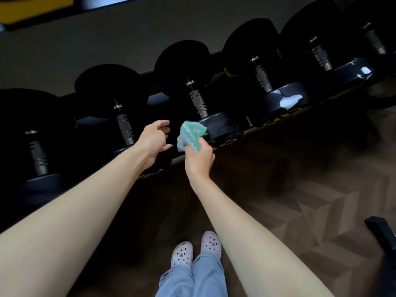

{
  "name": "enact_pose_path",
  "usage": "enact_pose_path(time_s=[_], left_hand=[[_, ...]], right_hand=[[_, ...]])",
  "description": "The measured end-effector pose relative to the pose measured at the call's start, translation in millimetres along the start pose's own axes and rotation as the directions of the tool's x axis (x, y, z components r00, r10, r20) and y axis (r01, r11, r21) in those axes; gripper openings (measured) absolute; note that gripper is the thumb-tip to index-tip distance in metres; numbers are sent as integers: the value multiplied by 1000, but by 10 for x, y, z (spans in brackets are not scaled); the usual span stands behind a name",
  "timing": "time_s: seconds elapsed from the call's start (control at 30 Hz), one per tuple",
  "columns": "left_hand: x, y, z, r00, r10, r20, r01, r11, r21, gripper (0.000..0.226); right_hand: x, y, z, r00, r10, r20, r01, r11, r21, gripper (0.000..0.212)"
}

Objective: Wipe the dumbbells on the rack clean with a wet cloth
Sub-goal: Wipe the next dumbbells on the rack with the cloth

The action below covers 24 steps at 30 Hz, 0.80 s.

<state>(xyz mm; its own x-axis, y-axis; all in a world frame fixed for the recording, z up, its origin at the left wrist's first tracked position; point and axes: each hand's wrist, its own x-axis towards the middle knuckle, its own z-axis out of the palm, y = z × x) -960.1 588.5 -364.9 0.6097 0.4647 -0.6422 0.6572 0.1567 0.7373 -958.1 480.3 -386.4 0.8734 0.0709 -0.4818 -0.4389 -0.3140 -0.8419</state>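
Note:
Several black dumbbells with metal handles lie side by side on a dark rack [252, 137] that runs from lower left to upper right. My right hand [199, 158] grips a crumpled green-and-white cloth [191, 135] against the near head of the middle dumbbell [222, 127]. My left hand [154, 140] hovers just left of the cloth, fingers loosely curled and holding nothing, above the near head of the neighbouring dumbbell [125, 129]. White foam [289, 100] sits on the near head of the dumbbell to the right, and more foam [364, 71] on the one beyond it.
A dark wood-pattern floor [300, 189] spreads below the rack. My feet in pale clogs [196, 249] stand close to it. A black object [381, 234] lies on the floor at the right edge. A grey wall rises behind the rack.

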Motion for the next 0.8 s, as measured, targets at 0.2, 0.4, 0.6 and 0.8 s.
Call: enact_pose_path(time_s=[0.2,0.4,0.6,0.8], left_hand=[[-134,21,-297,985,-32,-168,9,990,-138,60],[-606,483,-73,1000,25,8,-24,991,-134,46],[-1425,1409,505,916,213,340,-190,977,-99,35],[-2628,2479,1789,656,345,671,-404,912,-75,28]], right_hand=[[0,-479,116,993,106,48,-116,927,358,27],[-400,-790,-488,939,122,322,-331,573,750,35],[-842,-1434,-1540,974,-9,225,-191,500,845,44],[-1392,-2058,-3253,982,-95,-161,187,532,826,31]])
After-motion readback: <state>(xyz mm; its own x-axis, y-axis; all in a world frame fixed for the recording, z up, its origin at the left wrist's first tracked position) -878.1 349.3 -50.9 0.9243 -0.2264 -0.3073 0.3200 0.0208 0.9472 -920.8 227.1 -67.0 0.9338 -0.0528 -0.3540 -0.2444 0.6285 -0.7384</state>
